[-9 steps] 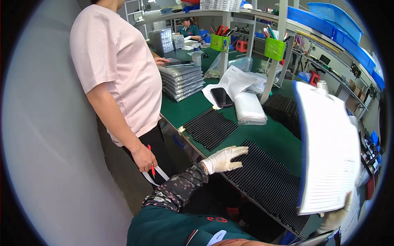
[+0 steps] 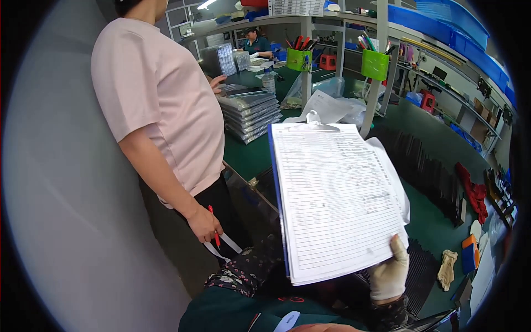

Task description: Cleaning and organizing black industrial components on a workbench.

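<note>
A clipboard (image 2: 337,210) with a blue edge, a metal clip at its top and lined sheets filled with rows of entries is held up, tilted, in front of me. My right hand (image 2: 390,272), in a white glove with a bare thumb tip, grips its lower right corner, thumb on the paper. My left sleeve (image 2: 247,272), dark with a flower print, reaches behind the clipboard, which hides that hand. Dark ribbed strips (image 2: 425,265) lie in a row on the table, mostly covered by the clipboard.
At left stands a person in a pink shirt (image 2: 160,99), holding a red pen (image 2: 216,228). Stacked silver packs (image 2: 251,119) and two green pen holders (image 2: 375,65) are beyond. At right are more dark strips (image 2: 417,166), a red cloth (image 2: 471,191) and a beige glove (image 2: 447,269).
The clipboard has swung from the far right to the middle with my right hand. My left hand, outstretched over the dark strips before, is now hidden behind it.
</note>
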`<state>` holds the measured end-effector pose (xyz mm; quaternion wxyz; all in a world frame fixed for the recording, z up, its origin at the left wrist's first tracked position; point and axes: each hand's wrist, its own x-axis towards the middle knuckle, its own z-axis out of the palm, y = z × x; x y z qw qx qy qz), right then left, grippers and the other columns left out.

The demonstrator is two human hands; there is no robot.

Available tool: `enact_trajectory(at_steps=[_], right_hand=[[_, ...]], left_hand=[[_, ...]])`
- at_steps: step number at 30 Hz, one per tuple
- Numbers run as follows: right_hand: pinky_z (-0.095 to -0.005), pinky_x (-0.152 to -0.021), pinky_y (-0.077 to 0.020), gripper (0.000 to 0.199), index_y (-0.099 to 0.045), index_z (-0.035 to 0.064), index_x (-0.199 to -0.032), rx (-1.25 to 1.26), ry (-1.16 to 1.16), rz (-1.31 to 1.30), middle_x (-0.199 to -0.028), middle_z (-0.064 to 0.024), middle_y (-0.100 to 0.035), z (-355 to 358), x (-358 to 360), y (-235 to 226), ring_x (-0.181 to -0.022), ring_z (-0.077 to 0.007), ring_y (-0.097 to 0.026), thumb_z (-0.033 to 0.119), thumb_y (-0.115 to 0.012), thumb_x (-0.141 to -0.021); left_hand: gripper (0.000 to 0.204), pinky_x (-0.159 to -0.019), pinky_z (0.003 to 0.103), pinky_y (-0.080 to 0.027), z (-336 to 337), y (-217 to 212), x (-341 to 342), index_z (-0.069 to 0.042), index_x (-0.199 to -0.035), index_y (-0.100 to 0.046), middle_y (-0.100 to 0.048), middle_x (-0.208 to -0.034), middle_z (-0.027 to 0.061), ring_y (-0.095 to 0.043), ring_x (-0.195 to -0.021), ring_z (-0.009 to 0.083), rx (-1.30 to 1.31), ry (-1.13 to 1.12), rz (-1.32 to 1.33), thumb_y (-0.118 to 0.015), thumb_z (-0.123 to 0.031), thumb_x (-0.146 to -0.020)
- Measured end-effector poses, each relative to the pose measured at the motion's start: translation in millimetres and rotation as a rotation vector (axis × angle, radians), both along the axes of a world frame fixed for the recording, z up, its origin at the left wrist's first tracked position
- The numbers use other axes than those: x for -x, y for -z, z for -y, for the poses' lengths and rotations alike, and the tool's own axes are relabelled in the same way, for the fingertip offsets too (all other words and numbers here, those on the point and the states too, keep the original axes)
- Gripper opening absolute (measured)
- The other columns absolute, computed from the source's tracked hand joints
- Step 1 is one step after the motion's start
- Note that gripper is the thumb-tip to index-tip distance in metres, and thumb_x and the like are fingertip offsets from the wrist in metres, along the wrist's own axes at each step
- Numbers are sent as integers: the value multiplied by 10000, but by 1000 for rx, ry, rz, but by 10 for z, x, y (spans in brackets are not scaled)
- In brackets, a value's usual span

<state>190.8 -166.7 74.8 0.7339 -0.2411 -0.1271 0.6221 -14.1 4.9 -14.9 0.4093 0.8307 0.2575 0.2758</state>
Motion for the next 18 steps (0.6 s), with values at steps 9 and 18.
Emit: enact_trajectory(at_steps=[9, 18], right_hand=[[-427, -1007, -464, 547, -346, -21, -1385, 36, -129, 31, -1346, -166, -488, -209, 518, -27, -1235, -266, -501, 148, -578, -919], [-422, -1003, -465, 558, -356, 4, -1381, 94, -81, 130, -1339, -155, -490, -332, 541, 107, -1224, -264, -508, 160, -596, -903]], left_hand=[[498, -1044, 388, -388, -113, -38, 126, 3, -1352, -439, -466, -1390, 188, -484, -1251, 296, -85, 11, -88, -543, -233, -925], [498, -1051, 397, -382, -179, -105, 289, 3, -1351, -441, -467, -1390, 186, -483, -1254, 302, -159, -49, -127, -542, -221, -918]])
